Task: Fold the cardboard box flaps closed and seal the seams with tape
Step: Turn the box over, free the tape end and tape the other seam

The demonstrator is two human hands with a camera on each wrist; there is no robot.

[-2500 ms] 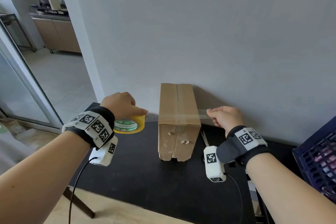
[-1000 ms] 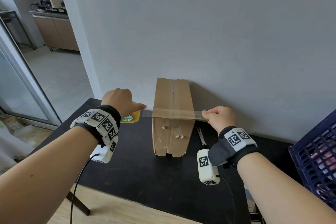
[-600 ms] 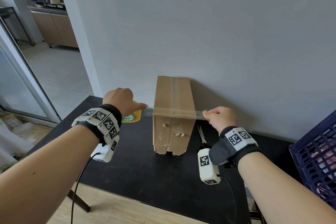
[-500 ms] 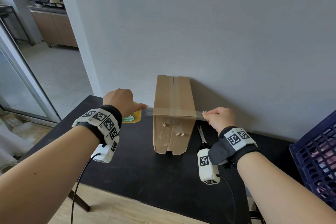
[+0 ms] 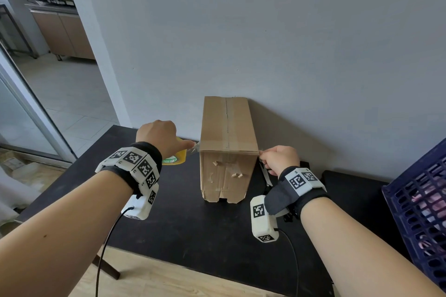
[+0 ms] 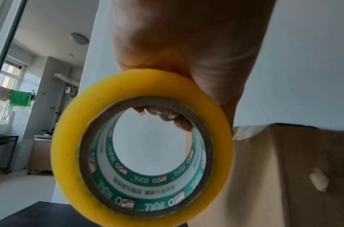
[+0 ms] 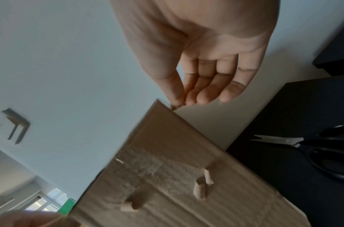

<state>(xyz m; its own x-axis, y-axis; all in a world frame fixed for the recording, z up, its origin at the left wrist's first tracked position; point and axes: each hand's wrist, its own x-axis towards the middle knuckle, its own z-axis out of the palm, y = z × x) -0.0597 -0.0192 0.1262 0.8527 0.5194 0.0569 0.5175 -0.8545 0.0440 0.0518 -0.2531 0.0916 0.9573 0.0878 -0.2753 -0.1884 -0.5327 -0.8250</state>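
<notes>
- Cardboard box (image 5: 226, 128): matt brown corrugated board, its front face scuffed and torn, with small paper curls lifting.
- Tape roll (image 6: 142, 153): glossy yellow plastic film on a brown cardboard core printed green inside.
- Table (image 5: 193, 224): matt black top.
- Scissors (image 7: 295, 142) at the box's 3 o'clock: bright metal blades, glossy black plastic handles.
- Crate (image 5: 417, 200): dark blue plastic lattice.

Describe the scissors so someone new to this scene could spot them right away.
Start at the tall cardboard box standing on the black table against the wall. The scissors lie flat on the table just to its right, below the right hand. Black handles and bare metal blades set them apart.
</notes>
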